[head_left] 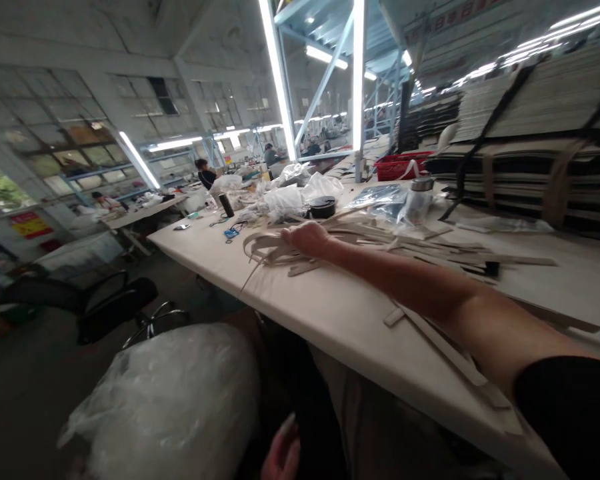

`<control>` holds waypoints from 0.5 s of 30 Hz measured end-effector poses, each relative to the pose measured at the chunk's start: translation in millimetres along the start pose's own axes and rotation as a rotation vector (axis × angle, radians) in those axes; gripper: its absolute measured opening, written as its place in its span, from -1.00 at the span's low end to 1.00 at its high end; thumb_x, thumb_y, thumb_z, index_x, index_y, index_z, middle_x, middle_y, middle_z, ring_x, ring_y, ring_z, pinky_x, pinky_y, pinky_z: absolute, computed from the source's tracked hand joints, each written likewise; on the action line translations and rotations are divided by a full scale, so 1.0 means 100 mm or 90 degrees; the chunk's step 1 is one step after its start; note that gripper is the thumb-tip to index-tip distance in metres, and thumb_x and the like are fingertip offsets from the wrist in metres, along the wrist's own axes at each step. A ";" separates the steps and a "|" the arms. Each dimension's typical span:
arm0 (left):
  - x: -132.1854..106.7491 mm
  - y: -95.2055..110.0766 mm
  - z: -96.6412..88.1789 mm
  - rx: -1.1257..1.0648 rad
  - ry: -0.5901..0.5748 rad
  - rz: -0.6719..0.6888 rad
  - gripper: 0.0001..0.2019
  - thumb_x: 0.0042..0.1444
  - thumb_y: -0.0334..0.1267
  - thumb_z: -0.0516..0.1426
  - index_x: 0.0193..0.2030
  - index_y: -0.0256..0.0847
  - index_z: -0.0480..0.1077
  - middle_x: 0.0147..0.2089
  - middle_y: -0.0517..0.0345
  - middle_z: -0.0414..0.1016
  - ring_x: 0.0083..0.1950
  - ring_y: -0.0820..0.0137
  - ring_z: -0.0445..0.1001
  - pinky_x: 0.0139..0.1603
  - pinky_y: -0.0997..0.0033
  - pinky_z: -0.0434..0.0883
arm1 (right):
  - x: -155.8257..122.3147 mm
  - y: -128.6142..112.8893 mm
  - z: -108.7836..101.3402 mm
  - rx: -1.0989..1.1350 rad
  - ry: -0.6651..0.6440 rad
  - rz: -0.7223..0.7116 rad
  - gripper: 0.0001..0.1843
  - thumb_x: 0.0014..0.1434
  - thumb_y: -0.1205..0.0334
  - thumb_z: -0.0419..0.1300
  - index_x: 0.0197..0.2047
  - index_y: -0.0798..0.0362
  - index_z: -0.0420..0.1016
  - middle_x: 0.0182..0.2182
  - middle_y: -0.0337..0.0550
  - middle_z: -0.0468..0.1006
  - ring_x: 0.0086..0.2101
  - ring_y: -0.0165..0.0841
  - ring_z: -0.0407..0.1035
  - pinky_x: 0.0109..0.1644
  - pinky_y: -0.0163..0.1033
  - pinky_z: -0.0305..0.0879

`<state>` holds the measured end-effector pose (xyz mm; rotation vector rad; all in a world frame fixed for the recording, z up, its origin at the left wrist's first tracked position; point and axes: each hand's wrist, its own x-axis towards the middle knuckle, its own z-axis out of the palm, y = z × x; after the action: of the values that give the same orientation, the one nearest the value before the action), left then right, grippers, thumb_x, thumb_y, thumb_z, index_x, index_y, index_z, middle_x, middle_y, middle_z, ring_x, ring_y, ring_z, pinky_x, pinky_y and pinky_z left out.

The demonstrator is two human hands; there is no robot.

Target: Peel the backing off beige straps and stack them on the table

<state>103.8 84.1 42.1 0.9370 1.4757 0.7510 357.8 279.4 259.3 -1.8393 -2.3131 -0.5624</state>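
Note:
My right hand (305, 239) reaches across the table, closed on a bundle of long beige strips (266, 245). The strips curl into loops left of my fist, and one thin end hangs toward the table edge. More flat strips (445, 250) lie in a loose pile behind and beneath my forearm. A few others (447, 347) rest near the front edge, below the arm. Low in the picture, my left hand (283, 453) shows only in part, away from the table; its fingers look loosely stretched with nothing in them.
A clear jar (419, 203), black round container (323, 207) and plastic bags (285, 200) stand farther back on the table (300, 300). A large stuffed plastic bag (175, 400) sits at lower left, near an office chair (85, 303). Strapped stacks (525, 160) rise at right. People work in the background.

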 end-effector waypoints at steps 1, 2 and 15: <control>0.04 0.06 0.05 -0.052 -0.018 0.024 -0.42 -0.06 0.22 0.30 0.12 0.21 0.44 0.16 0.10 0.48 0.23 0.15 0.43 0.06 0.14 0.51 | -0.08 -0.25 -0.04 0.004 -0.009 -0.044 -0.67 0.37 0.45 -0.10 0.04 0.18 0.42 -0.16 0.20 0.58 -0.17 -0.09 0.51 -0.21 -0.12 0.34; 0.08 0.14 0.09 -0.112 -0.041 0.058 -0.34 -0.15 0.30 0.31 0.11 0.14 0.46 0.16 0.08 0.50 0.25 0.15 0.42 0.15 0.18 0.46 | -0.18 -0.50 -0.08 0.009 -0.024 -0.086 -0.67 0.34 0.48 -0.09 0.02 0.18 0.43 -0.19 0.20 0.59 -0.18 -0.09 0.51 -0.21 -0.13 0.34; -0.02 0.52 -0.77 -0.869 -0.040 0.178 -0.57 0.37 0.03 -0.04 0.04 -0.26 0.46 -0.12 0.01 0.58 -0.03 0.39 0.55 0.08 0.40 0.46 | -1.90 -1.89 -0.31 0.205 -0.411 -0.077 -0.86 0.27 0.26 0.12 -0.09 -0.06 0.38 -0.36 0.08 0.58 -0.24 0.03 0.53 -0.20 -0.05 0.34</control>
<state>34.6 111.7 97.5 0.0738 0.4802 1.5895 219.4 59.4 186.4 -1.9169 -2.6871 0.4543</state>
